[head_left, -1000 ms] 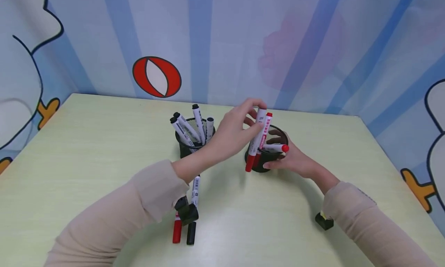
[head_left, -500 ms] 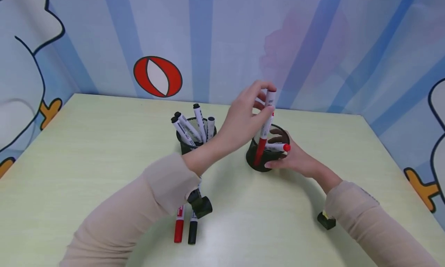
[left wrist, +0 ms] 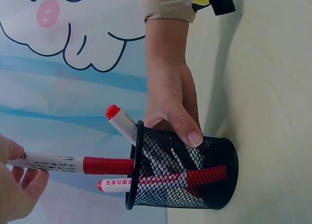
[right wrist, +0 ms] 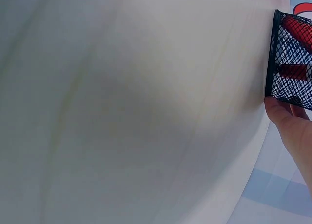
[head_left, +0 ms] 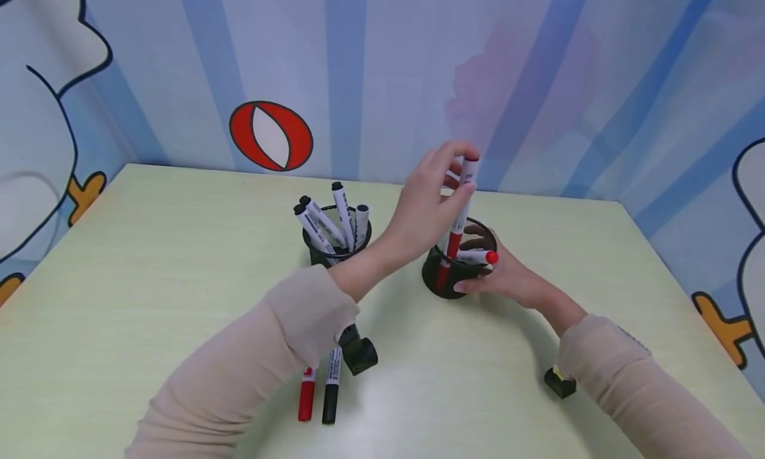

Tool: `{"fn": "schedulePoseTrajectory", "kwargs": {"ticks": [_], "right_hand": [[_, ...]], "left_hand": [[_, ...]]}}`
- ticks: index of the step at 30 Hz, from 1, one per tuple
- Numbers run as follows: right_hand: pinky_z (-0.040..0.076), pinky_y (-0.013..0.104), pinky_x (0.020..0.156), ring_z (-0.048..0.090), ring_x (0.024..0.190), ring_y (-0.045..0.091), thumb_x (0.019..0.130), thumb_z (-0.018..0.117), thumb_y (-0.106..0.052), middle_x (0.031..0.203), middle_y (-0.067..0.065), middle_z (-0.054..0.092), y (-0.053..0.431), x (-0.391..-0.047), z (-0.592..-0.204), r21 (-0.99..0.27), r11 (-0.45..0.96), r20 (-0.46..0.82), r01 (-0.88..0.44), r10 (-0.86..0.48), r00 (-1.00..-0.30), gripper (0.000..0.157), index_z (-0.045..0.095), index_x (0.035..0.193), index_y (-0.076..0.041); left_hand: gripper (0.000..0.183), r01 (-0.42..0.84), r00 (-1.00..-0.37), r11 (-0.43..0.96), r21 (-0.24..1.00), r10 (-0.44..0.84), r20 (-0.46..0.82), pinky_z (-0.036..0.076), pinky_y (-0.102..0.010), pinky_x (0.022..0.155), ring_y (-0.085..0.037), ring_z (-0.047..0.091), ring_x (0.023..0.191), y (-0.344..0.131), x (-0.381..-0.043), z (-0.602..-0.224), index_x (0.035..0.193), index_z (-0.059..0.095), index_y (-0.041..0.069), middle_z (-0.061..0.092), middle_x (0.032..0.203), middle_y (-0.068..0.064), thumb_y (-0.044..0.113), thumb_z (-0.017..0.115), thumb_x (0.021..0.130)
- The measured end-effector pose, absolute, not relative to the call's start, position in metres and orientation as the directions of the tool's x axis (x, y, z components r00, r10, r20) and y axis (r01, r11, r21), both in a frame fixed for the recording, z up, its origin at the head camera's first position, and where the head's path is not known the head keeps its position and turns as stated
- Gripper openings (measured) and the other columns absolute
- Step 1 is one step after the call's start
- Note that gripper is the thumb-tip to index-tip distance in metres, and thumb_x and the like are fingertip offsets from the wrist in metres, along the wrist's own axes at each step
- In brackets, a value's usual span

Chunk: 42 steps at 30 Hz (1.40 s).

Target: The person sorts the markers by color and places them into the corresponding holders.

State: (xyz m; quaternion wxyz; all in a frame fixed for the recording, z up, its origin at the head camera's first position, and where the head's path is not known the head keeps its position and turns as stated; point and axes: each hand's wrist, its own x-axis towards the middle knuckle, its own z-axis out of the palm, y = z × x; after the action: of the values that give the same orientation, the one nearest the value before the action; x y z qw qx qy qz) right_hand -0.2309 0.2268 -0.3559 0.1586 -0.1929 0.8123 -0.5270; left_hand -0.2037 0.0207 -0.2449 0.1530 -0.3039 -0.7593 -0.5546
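Observation:
My left hand [head_left: 425, 203] pinches a white marker with a red cap [head_left: 455, 245] near its upper end, cap pointing down. In the left wrist view this marker [left wrist: 58, 163] has its red cap right at the mouth of a black mesh pen holder [left wrist: 226, 153]. My right hand [head_left: 508, 276] grips that holder [head_left: 461, 272] from its right side, thumb along the wall. Inside stand other red markers: one leans out at the rim [left wrist: 122, 121], another lies along the mesh [left wrist: 117, 186]. In the right wrist view, right fingers [right wrist: 287, 126] touch the holder's base.
Left of centre stands a second mesh holder [head_left: 321, 258] with several black-capped markers [head_left: 313, 226]. A red marker [head_left: 306, 399] and a black marker [head_left: 331, 392] lie on the table [head_left: 179, 260] near the left sleeve, partly covered by it. A patterned backdrop [head_left: 382, 80] rises behind the table.
My left hand has moved right and up with the red marker, from in front of the holder to over its mouth, then slightly down. The right hand keeps its grip in place.

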Motion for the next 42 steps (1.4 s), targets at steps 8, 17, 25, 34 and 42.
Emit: {"fn": "schedulePoseTrajectory", "kwargs": {"ticks": [8, 17, 25, 34, 42], "right_hand": [[0.036, 0.055, 0.098, 0.034, 0.126, 0.03, 0.077, 0.076, -0.011, 0.137, 0.011, 0.033, 0.226, -0.23, -0.354, -0.915, 0.372, -0.05, -0.153, -0.483, -0.874, 0.088, 0.017, 0.142, -0.017], [0.036, 0.054, 0.099, 0.033, 0.125, 0.03, 0.077, 0.075, -0.008, 0.136, 0.012, 0.035, 0.225, -0.231, -0.354, -0.913, 0.372, -0.04, -0.168, -0.491, -0.87, 0.087, 0.017, 0.142, -0.017], [0.037, 0.054, 0.098, 0.033, 0.126, 0.03, 0.077, 0.075, -0.008, 0.136, 0.012, 0.035, 0.226, -0.231, -0.356, -0.914, 0.372, -0.044, -0.165, -0.494, -0.868, 0.087, 0.017, 0.142, -0.016], [0.039, 0.053, 0.097, 0.033, 0.126, 0.03, 0.076, 0.075, -0.009, 0.136, 0.011, 0.035, 0.228, -0.231, -0.356, -0.914, 0.374, -0.047, -0.156, -0.481, -0.875, 0.087, 0.017, 0.141, -0.017], [0.04, 0.053, 0.096, 0.034, 0.126, 0.03, 0.078, 0.073, -0.007, 0.137, 0.011, 0.033, 0.226, -0.23, -0.355, -0.918, 0.367, -0.052, -0.154, -0.493, -0.868, 0.086, 0.017, 0.142, -0.017]], "left_hand": [[0.031, 0.631, -0.769, 0.22, 0.744, 0.299, 0.565, 0.051, -0.024, 0.069, -0.018, 0.055, 0.091, 0.023, -0.207, -0.254, 0.123, 0.048, 0.009, 0.052, 0.105, -0.009, 0.007, 0.055, 0.093], [0.029, 0.661, -0.747, 0.254, 0.706, 0.303, 0.591, 0.049, -0.021, 0.073, -0.018, 0.054, 0.093, 0.024, -0.214, -0.268, 0.12, 0.049, 0.009, 0.052, 0.106, -0.009, 0.006, 0.055, 0.092], [0.03, 0.663, -0.747, 0.292, 0.689, 0.31, 0.588, 0.049, -0.016, 0.077, -0.017, 0.053, 0.096, 0.025, -0.218, -0.283, 0.121, 0.05, 0.007, 0.051, 0.107, -0.01, 0.004, 0.056, 0.092], [0.029, 0.651, -0.757, 0.297, 0.698, 0.321, 0.569, 0.049, -0.016, 0.077, -0.017, 0.053, 0.097, 0.027, -0.222, -0.292, 0.121, 0.049, 0.007, 0.05, 0.109, -0.01, 0.004, 0.055, 0.092], [0.029, 0.622, -0.78, 0.301, 0.722, 0.308, 0.544, 0.05, -0.016, 0.077, -0.017, 0.052, 0.098, 0.027, -0.224, -0.299, 0.12, 0.05, 0.008, 0.049, 0.113, -0.01, 0.003, 0.055, 0.092]]}}
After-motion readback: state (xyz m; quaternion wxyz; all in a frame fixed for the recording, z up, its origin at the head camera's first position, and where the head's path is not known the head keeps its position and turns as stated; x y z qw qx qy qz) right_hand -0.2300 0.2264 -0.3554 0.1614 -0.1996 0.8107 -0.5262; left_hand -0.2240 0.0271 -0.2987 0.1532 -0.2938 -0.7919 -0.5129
